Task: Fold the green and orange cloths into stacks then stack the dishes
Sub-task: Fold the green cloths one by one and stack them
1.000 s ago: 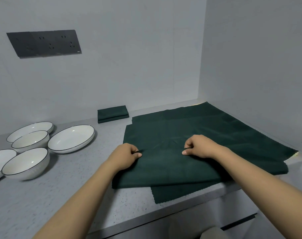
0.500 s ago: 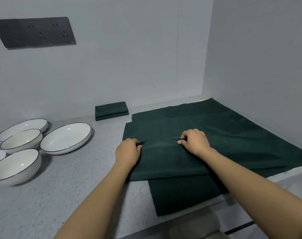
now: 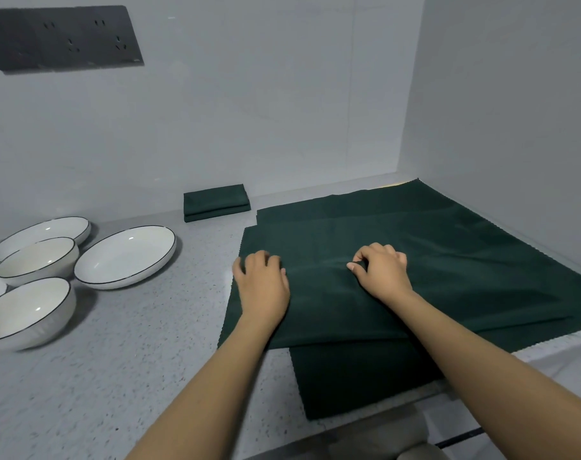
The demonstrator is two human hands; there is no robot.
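Pinching a small ridge of the top green cloth (image 3: 415,280) with my right hand (image 3: 383,273), I rest my left hand (image 3: 262,282) on its left edge, fingers curled over the hem, though I cannot tell whether they grip it. This cloth lies on more green cloths spread across the table (image 3: 116,360), right of the white dishes (image 3: 124,257); it looks soft, light and limp, so I judge hems and corners the best hold. How many cloths lie beneath is hard to make out, no orange cloth shows, and the leftmost dish is cut off.
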